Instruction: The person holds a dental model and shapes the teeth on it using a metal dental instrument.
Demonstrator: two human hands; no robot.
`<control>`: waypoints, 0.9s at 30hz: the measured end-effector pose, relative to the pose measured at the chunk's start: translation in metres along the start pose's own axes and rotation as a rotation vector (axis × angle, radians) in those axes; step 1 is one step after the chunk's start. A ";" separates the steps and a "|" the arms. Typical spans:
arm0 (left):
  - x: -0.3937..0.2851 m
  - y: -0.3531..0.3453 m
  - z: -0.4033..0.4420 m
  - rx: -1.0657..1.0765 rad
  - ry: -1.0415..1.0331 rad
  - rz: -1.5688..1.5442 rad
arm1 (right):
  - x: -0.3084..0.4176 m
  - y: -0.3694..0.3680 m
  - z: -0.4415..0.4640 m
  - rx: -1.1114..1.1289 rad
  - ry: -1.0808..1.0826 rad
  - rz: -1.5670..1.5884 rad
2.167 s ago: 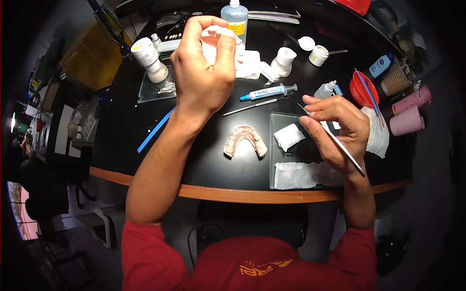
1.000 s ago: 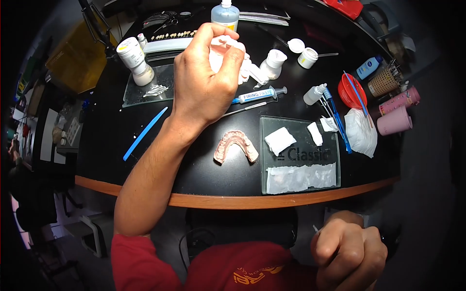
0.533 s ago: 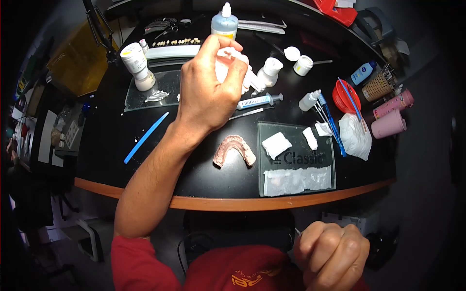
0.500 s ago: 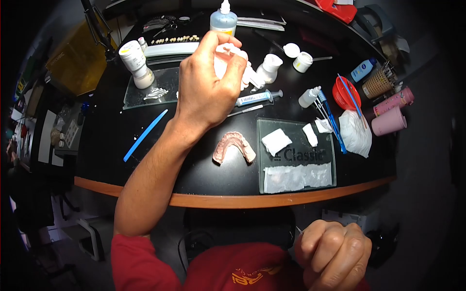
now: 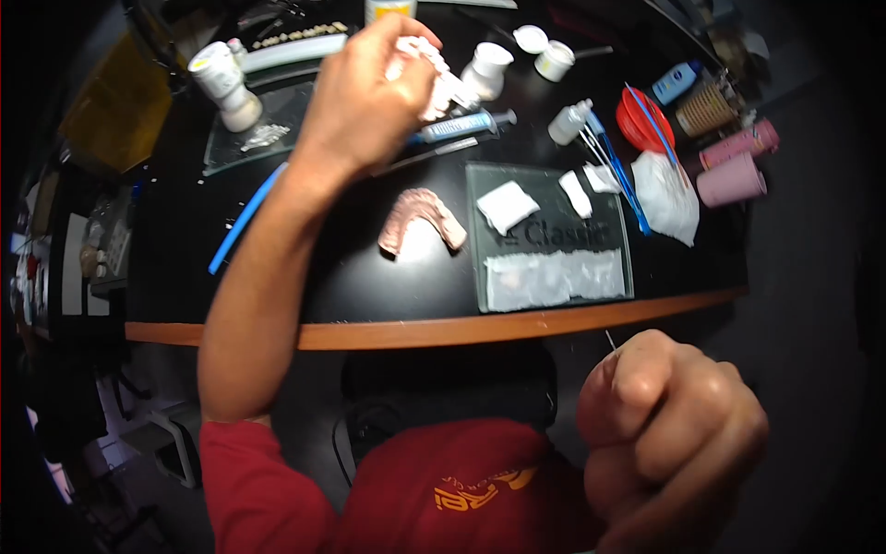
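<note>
Dental model (image 5: 415, 46) held in the left hand (image 5: 365, 97)

From where I stand, it looks rigid and probably chippable, best gripped around its sides. Well apart, the right hand (image 5: 678, 415) pinches a thin tool (image 5: 610, 341), mostly hidden.

The left hand (image 5: 365, 102) is stretched forward, fingers (image 5: 399, 30) bent; the right hand (image 5: 678, 425) curls lower down.

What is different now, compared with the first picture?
The right hand has drawn back from over the glass slab, past the table edge, toward the red shirt, thin tool still held. The left hand still holds a pale dental model; the arch-shaped model stays on the table.
</note>
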State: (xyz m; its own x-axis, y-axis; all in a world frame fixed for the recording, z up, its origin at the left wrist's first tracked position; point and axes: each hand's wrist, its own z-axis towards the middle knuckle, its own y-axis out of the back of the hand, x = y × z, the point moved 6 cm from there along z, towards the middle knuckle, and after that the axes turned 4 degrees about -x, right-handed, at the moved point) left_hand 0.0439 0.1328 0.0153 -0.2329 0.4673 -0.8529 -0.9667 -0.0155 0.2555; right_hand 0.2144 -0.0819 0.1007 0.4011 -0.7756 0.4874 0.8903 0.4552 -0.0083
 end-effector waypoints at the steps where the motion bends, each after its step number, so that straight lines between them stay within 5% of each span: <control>1: 0.002 -0.002 0.001 0.024 0.011 -0.003 | 0.002 0.002 0.000 0.018 0.033 -0.030; 3: 0.006 -0.002 -0.002 0.019 0.074 -0.085 | -0.016 0.014 0.007 0.092 0.150 -0.079; 6: 0.019 0.002 0.001 0.043 0.136 -0.089 | -0.035 0.026 0.008 -0.026 -0.018 -0.500; 8: 0.023 0.004 0.006 0.002 0.059 0.121 | -0.071 0.042 0.011 0.178 -0.127 -0.763; 12: 0.033 0.004 0.005 0.063 0.121 0.042 | -0.130 0.049 -0.014 0.478 -0.401 -1.189; 17: 0.022 0.007 0.000 0.026 0.123 0.227 | -0.152 0.038 -0.026 0.533 -0.411 -1.170; 27: -0.006 -0.010 -0.014 0.418 0.233 0.316 | -0.124 0.058 -0.006 0.284 -0.177 -0.909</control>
State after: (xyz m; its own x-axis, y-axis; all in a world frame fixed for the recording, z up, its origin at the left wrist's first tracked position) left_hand 0.0538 0.1173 0.0112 -0.5666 0.2892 -0.7716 -0.7331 0.2505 0.6323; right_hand 0.2178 0.0376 0.0343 -0.4739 -0.8171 0.3282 0.7500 -0.1792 0.6368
